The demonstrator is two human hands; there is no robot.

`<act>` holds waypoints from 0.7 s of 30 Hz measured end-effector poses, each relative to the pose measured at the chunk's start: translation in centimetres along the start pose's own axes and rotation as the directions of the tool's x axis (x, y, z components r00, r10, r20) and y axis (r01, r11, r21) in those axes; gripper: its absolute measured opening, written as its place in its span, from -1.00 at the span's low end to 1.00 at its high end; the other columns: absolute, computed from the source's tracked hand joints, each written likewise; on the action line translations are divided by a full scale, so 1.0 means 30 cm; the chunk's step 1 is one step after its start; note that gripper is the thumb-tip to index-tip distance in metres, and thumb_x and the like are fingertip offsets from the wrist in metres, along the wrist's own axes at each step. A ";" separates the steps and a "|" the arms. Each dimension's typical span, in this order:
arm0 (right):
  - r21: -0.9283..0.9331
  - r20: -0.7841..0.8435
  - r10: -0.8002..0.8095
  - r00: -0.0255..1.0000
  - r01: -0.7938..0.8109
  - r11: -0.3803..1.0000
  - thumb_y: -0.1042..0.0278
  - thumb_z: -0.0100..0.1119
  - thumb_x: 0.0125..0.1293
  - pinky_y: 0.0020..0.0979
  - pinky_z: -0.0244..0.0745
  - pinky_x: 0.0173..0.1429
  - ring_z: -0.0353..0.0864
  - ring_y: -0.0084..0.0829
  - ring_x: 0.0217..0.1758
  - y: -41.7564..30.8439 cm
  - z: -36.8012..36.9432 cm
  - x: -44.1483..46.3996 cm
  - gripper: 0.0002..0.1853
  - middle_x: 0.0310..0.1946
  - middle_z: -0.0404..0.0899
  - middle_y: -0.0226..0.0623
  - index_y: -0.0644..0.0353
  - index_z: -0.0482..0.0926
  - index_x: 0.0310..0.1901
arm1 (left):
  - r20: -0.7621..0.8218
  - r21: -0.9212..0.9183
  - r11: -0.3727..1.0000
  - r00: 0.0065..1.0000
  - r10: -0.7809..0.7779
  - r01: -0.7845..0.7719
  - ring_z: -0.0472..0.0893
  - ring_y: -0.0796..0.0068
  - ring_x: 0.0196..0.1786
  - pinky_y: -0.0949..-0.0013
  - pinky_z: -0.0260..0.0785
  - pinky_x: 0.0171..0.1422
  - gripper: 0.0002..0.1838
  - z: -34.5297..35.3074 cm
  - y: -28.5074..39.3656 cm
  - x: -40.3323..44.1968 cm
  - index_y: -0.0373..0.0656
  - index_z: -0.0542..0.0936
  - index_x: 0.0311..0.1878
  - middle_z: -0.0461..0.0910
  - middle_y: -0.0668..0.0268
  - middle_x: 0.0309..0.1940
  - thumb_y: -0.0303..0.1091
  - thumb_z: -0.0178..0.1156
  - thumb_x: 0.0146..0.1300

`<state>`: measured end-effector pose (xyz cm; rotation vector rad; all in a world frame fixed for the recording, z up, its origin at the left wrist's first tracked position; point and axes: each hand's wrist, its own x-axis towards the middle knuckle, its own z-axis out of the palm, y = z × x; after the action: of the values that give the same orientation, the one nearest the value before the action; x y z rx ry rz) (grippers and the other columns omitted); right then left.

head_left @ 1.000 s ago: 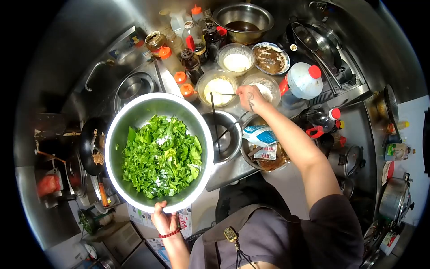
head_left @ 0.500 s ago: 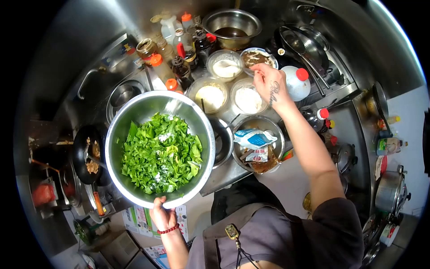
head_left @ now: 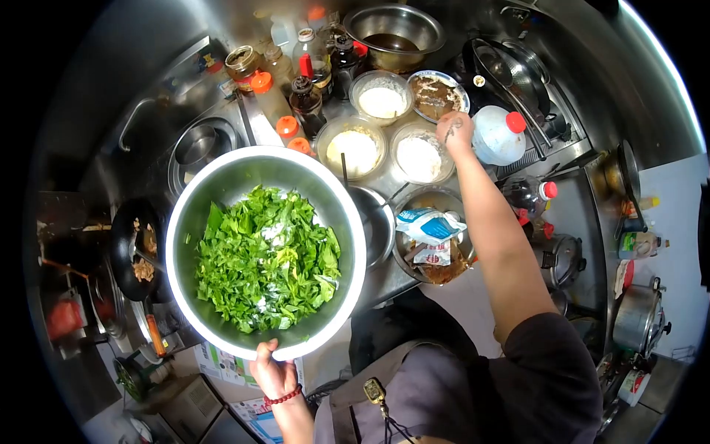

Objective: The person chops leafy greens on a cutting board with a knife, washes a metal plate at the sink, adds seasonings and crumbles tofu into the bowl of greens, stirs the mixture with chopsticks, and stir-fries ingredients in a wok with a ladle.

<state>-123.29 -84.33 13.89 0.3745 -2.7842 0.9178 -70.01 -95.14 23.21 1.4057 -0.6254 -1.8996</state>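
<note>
My left hand [head_left: 272,370] grips the near rim of a large steel bowl [head_left: 342,296], thumb over the edge. Chopped green leaves [head_left: 266,259] fill its bottom, with white powder [head_left: 274,235] scattered on them. My right hand [head_left: 454,132] is closed at the near edge of a patterned plate [head_left: 462,90] of brown seasoning [head_left: 438,98]; its fingertips and anything in them are hidden. Just left of that hand sits a bowl of white powder [head_left: 418,158]. Two more bowls, one of pale yellow powder [head_left: 352,153] and one of white powder [head_left: 381,103], stand close by.
A steel basin of dark liquid [head_left: 392,43] stands at the back. Several sauce bottles [head_left: 307,103] crowd the left, and a red-capped jug [head_left: 497,137] is beside my right arm. A bowl with torn packets [head_left: 429,226] lies below. A wok [head_left: 134,248] holds browned food.
My right hand has shifted slightly right and down, its fingers now closer together at the plate's near edge. The leaf bowl appears a little larger and lower, still in my left hand.
</note>
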 end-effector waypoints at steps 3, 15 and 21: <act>0.311 0.124 0.286 0.950 -0.311 0.898 0.40 0.08 0.06 -0.35 0.55 -0.31 0.64 -0.26 -0.56 -0.034 0.012 -0.007 -0.83 -0.64 0.61 -0.20 0.21 0.64 -0.54 | -0.049 -0.027 1.000 0.999 -0.007 0.006 0.55 0.31 -0.38 0.23 0.56 -0.33 -0.65 -0.009 0.004 0.008 -0.34 0.38 -0.11 0.46 0.23 -0.39 -0.63 0.10 -0.06; 0.633 -0.082 0.275 0.958 -0.164 0.757 0.46 0.06 0.14 -0.41 0.50 -0.49 0.60 -0.38 -0.66 -0.076 -0.080 -0.089 -0.84 -0.67 0.57 -0.14 0.34 0.60 -0.35 | -0.005 -0.033 0.999 1.000 -0.008 0.008 0.55 0.29 -0.44 0.17 0.57 -0.34 -0.70 0.002 0.008 0.011 -0.34 0.38 -0.16 0.45 0.22 -0.42 -0.63 0.09 -0.04; -0.060 -0.225 -0.045 0.973 0.032 0.998 0.31 0.12 0.08 -0.28 0.54 -0.34 0.62 -0.24 -0.60 0.020 0.060 -0.034 -0.84 -0.61 0.60 -0.10 0.09 0.66 -0.35 | 0.044 -0.029 1.000 0.999 0.002 0.000 0.54 0.32 -0.54 0.34 0.52 -0.54 -0.65 0.024 0.014 0.007 -0.29 0.34 -0.12 0.45 0.24 -0.46 -0.64 0.06 -0.06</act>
<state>-122.66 -84.76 11.88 0.2939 -2.5795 0.8163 -70.63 -95.59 23.59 1.3483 -0.6168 -1.9360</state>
